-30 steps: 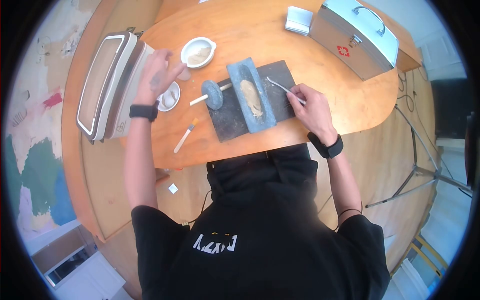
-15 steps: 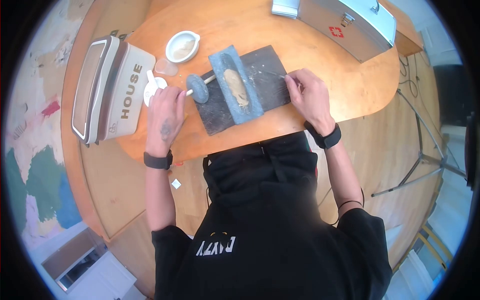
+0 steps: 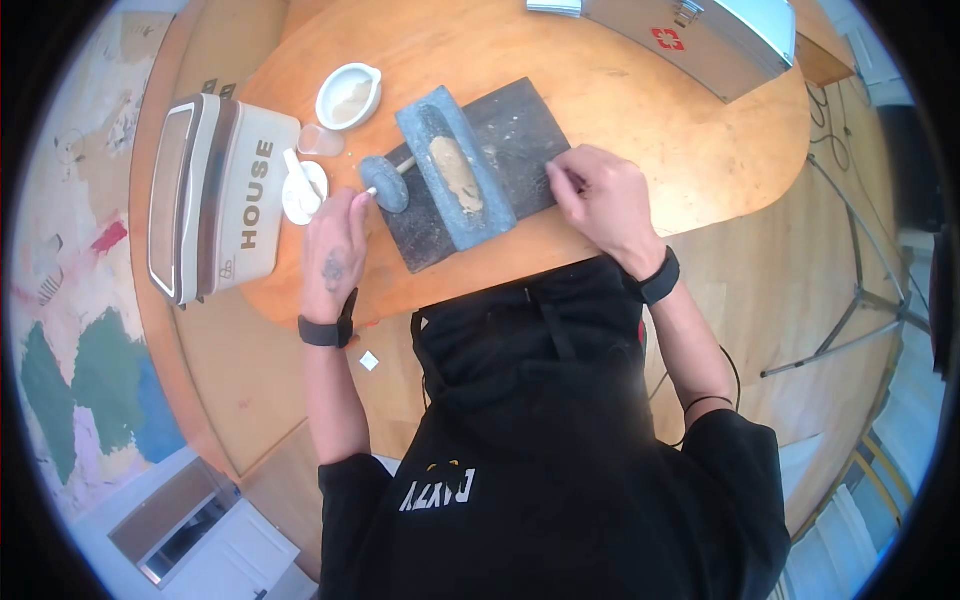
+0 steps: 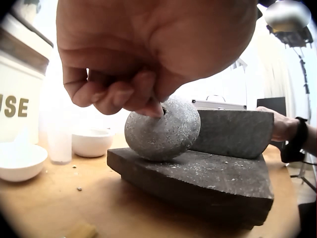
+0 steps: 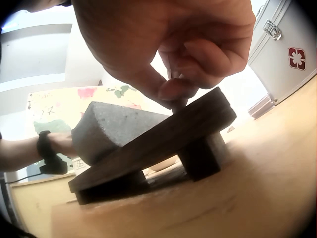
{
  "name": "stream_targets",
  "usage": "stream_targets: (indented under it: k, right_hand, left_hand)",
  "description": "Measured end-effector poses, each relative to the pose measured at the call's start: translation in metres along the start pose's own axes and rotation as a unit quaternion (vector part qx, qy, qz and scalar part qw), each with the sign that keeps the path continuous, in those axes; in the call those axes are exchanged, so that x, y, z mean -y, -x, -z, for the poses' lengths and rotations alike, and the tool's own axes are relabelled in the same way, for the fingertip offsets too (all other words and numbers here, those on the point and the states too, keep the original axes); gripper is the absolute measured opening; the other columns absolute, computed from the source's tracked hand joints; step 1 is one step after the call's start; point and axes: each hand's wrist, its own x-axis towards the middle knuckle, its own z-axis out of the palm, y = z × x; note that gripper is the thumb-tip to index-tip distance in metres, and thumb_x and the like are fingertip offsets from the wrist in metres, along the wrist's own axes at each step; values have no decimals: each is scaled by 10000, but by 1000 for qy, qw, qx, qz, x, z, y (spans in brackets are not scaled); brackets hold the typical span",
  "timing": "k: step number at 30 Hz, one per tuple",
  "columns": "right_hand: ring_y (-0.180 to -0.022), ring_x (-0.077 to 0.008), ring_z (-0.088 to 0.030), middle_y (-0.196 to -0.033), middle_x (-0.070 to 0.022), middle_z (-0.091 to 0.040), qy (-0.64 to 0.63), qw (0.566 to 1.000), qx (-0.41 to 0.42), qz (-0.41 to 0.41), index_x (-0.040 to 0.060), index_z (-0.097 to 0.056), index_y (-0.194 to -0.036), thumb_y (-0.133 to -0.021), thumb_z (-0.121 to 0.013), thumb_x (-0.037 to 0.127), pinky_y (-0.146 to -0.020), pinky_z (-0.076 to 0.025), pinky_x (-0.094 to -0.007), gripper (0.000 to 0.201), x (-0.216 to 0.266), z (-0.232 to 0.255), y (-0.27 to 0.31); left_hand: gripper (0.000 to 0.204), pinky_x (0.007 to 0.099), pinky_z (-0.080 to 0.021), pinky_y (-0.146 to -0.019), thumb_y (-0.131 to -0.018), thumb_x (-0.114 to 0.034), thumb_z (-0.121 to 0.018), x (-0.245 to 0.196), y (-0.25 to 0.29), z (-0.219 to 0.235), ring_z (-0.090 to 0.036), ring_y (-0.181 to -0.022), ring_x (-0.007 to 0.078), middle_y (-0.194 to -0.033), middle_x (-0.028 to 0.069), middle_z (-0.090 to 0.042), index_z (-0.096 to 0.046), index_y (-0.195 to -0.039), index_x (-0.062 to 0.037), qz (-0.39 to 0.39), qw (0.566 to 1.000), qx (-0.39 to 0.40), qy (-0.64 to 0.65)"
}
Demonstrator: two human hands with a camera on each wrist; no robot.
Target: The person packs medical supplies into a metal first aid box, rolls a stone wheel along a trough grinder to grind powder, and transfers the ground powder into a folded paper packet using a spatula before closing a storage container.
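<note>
Where the table (image 3: 700, 165) curves off to the left, a white and brown box (image 3: 225, 200) lettered HOUSE stands upright. Just beside it sits a small white dish (image 3: 304, 205) with a white spoon-like piece (image 3: 297, 176) lying across it, and a clear cup (image 3: 320, 140) is near the dish. Next comes the left hand (image 3: 335, 245), its fingers curled and its thumb and fingertips pinching the near end of a pale rod (image 3: 404, 164). Above it in the head view, a white bowl (image 3: 349, 97) holds pale powder (image 3: 352, 102). The rod runs through a round gray stone wheel (image 3: 384, 185), which rests on the left part of a dark board (image 3: 530, 140), and reaches toward a long gray stone trough (image 3: 484, 200). Set across the board, the trough has tan powder (image 3: 455, 172) along its hollow. Short feet (image 5: 200, 158) hold the board off the table. At the board's right edge is the right hand (image 3: 605, 195), fingers curled, thumb and finger closed together against the edge; whether anything thin is between them cannot be told. Farther right, near the back, a silver metal case (image 3: 700, 45) bears a red emblem (image 3: 667, 39), with a white stack (image 3: 554, 7) just beside its left end.
</note>
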Motion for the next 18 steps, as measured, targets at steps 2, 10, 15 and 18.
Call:
stream_targets:
  k: [2,10,15,18]
  right_hand:
    - [-630,-285,-608,-693,-78,-598,29,999,-17,1,67,-666,-747,-831,-679,130,-554,-486,-391,106,0,5,-4]
    - [-724,-245,-603,-743,-60,-583,90,994,-15,51,72,-686,-780,-816,-715,119,-579,-490,-382,66,-1,0,-11]
    - [-634,-213,-601,-717,-59,-606,16,999,-30,27,61,-697,-802,-826,-725,96,-550,-477,-327,50,8,3,-19]
    - [-600,-187,-596,-694,-65,-608,18,998,-35,40,46,-694,-798,-834,-724,86,-528,-459,-296,61,27,13,-25]
  left_hand:
    - [327,406,-419,-662,-1045,-243,-445,6,3,-4,-500,-684,342,-736,169,-523,-510,-858,16,11,999,-9,50]
    - [350,380,-374,-605,-1048,-254,-430,22,10,-16,-433,-630,279,-688,148,-441,-455,-826,15,40,986,-62,149]
    - [346,271,-321,-581,-1065,-302,-417,51,18,-36,-355,-661,86,-714,-13,-383,-459,-825,-56,71,943,-60,318]
    - [331,241,-303,-586,-1070,-304,-408,54,20,-38,-322,-672,58,-734,-45,-356,-460,-831,-81,95,924,-52,366]
